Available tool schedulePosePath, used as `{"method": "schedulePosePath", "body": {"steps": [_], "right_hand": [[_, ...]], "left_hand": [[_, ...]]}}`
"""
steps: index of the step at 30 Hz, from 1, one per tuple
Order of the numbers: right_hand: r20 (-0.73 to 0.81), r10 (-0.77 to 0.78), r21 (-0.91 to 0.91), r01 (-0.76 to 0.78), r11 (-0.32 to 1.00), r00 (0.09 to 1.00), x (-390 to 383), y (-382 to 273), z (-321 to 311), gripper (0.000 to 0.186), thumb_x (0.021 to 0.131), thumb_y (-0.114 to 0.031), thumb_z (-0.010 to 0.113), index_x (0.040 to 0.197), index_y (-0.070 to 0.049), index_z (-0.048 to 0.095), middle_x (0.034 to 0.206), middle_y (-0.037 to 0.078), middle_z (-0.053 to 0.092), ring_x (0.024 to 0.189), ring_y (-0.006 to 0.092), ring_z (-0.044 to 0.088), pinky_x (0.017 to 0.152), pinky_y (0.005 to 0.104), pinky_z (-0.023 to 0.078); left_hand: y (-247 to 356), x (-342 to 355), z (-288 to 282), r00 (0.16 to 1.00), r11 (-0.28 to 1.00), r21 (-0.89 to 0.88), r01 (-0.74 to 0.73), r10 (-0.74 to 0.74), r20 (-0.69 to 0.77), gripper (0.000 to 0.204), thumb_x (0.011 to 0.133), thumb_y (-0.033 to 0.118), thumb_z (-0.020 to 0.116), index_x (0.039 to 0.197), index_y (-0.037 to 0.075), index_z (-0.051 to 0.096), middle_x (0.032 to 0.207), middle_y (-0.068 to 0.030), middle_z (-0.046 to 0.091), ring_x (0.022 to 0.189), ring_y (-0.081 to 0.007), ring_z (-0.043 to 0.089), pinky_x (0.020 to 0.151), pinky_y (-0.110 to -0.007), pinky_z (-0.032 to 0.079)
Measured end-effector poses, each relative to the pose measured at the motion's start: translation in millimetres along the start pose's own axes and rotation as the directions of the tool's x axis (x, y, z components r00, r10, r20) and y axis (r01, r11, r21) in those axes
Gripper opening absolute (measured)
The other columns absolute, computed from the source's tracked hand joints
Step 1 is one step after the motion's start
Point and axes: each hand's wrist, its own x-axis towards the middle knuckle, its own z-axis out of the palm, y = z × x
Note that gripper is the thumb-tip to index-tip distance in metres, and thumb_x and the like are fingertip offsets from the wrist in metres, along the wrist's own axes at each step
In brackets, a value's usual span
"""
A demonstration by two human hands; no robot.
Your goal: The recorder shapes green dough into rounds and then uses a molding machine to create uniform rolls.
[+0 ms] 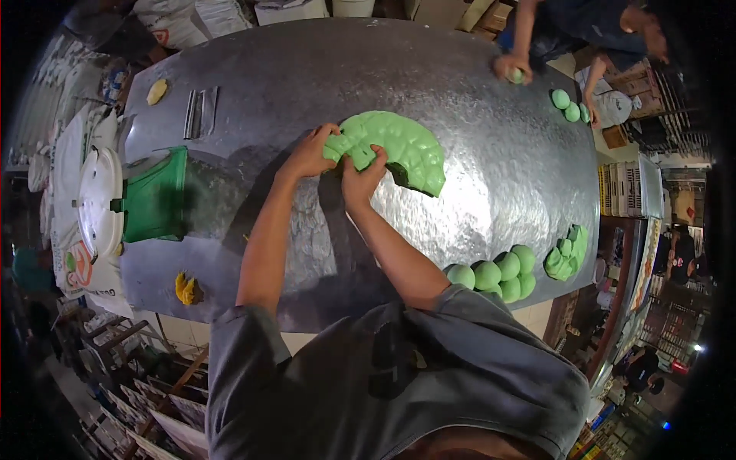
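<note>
A thick, curved slab of green dough (406,146) with a lumpy surface lies at the middle of the metal table. At its left end, my left hand (308,156) is closed on the dough, fingers wrapped over the edge. My right hand (363,181) grips the same end just to the right, its thumb pressed against a torn-looking flap. The undersides of both hands' grips are hidden by the dough and fingers.
Several green dough balls (507,267) and a ragged green dough piece (566,254) sit near right. At left are a green scale (157,195), metal strips (201,113) and yellow lumps (185,289). Far right, a co-worker's hand (512,66) holds a green ball.
</note>
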Motion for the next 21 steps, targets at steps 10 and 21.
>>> {"method": "schedulePosePath", "body": {"steps": [10,21], "right_hand": [[0.268,0.121,0.292,-0.2,0.935,0.956,-14,33,-65,0.026,0.075,-0.004,0.063,0.096,-0.009,0.048,0.079,0.008,0.055,0.073,0.0178,0.053,0.065,0.0318,0.045],[0.605,0.033,0.016,-0.053,0.998,0.796,-131,22,-246,0.022,0.074,-0.006,0.064,0.089,-0.004,0.048,0.079,0.009,0.051,0.072,0.0173,0.051,0.068,0.029,0.044]], "left_hand": [[68,-272,-16,0.899,0.893,-0.201,0.403,-0.428,-0.097,0.025,0.068,0.008,0.062,0.088,0.001,0.05,0.086,-0.0127,0.058,0.079,-0.0285,0.057,0.074,-0.034,0.045],[79,-330,107,0.855,0.835,0.361,0.416,-0.223,-0.468,0.068,0.073,0.029,0.075,0.128,0.002,0.044,0.133,-0.0233,0.039,0.122,-0.0369,0.039,0.101,-0.045,0.032]]}}
